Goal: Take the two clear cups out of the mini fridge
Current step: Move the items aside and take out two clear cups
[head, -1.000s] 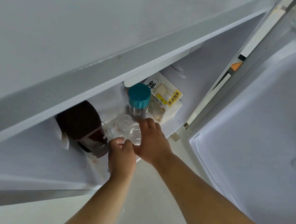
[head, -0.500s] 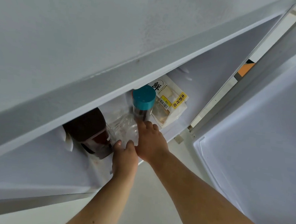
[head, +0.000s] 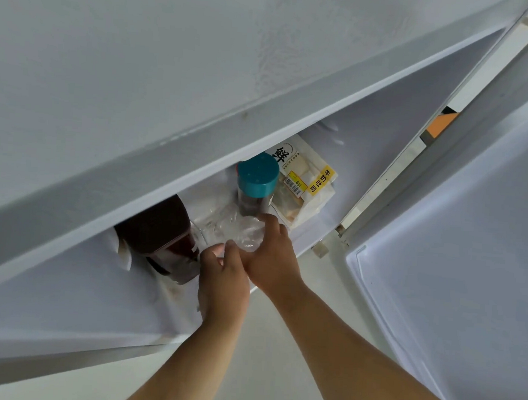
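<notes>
Two clear cups stand close together on the mini fridge floor, one [head: 246,231] under my right fingers, the other [head: 202,231] just left of it against a dark jar. My right hand [head: 272,258] curls over the right cup from the right side. My left hand [head: 224,280] pinches the near edge of the cups with thumb and fingers. The cups' glass is blurred and their lower parts are hidden behind my hands. The mini fridge top [head: 139,81] overhangs the opening.
A dark brown lidded jar [head: 160,233] sits left of the cups. Right behind them stands a teal-capped bottle [head: 257,180], with a packet of bread [head: 304,187] behind that. The open fridge door [head: 455,260] fills the right side. Pale floor lies below my arms.
Both hands have stayed on the clear cups and closed tighter around them. The cups look tipped and shifted slightly between my fingers. My head has moved, so the view has shifted a little.
</notes>
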Tool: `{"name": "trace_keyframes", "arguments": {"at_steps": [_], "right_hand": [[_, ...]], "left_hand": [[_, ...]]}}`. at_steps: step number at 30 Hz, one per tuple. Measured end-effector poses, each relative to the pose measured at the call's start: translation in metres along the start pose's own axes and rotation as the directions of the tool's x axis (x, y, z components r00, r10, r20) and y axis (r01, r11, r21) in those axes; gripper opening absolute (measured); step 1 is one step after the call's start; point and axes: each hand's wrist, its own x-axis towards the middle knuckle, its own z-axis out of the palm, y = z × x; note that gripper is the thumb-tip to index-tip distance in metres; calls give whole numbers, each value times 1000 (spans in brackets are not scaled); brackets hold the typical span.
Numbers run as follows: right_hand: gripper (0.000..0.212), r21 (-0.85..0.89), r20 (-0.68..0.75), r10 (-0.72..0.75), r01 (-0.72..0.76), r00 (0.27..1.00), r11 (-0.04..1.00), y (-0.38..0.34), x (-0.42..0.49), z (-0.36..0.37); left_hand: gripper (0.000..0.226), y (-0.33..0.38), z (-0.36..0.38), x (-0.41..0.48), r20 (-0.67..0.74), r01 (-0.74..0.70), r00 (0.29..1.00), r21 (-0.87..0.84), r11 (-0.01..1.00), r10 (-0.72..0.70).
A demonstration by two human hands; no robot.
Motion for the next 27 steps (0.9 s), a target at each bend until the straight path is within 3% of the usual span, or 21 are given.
{"name": "trace_keyframes", "arguments": {"at_steps": [2, 5, 8, 10, 13, 14, 17, 18, 19, 21, 25, 27], "right_hand": [[85, 191, 19, 69, -72, 997, 979, -9, 1, 5], [74, 352, 54, 137, -147, 989, 924, -18, 5, 11], [53, 453, 147, 177, -225, 973, 862, -23, 12, 13], [34, 616, 221, 259, -341, 940, 710, -27, 16, 12], [23, 812, 386, 386, -507, 838, 288, -35, 17, 11], [22, 829, 424, 393, -524, 816, 195, -38, 18, 10], [24, 851, 457, 358, -517, 814, 91, -43, 16, 8], [22, 856, 451, 339, -507, 825, 96, -45, 14, 5], [18, 855, 422, 322, -490, 847, 170, -46, 13, 3], [17, 805, 330, 290, -429, 898, 411, -42, 9, 1], [43, 563, 162, 169, -232, 972, 793, -35, -1, -6], [63, 409, 134, 126, -171, 983, 896, -26, -3, -13]], "left_hand": [[22, 4, -5, -3, -45, -131, 990, 59, 990, 134], [34, 16, -7, -2, -36, -232, 970, 178, 956, 242], [43, 23, -5, -5, -2, -385, 908, 387, 838, 418], [49, 25, -5, -6, 74, -463, 870, 465, 755, 488], [55, 32, -5, 6, 142, -472, 861, 577, 666, 488], [57, 35, -5, 11, 159, -454, 877, 583, 673, 453], [59, 40, -1, 17, 179, -398, 916, 522, 754, 359], [59, 40, -1, 17, 168, -382, 924, 480, 790, 344], [59, 40, 0, 16, 151, -364, 931, 425, 829, 332], [60, 38, 1, 13, 115, -320, 947, 306, 897, 298], [60, 31, 4, 5, 89, -261, 964, 145, 954, 250], [59, 29, 6, 1, 122, -165, 979, 1, 986, 164]]}}
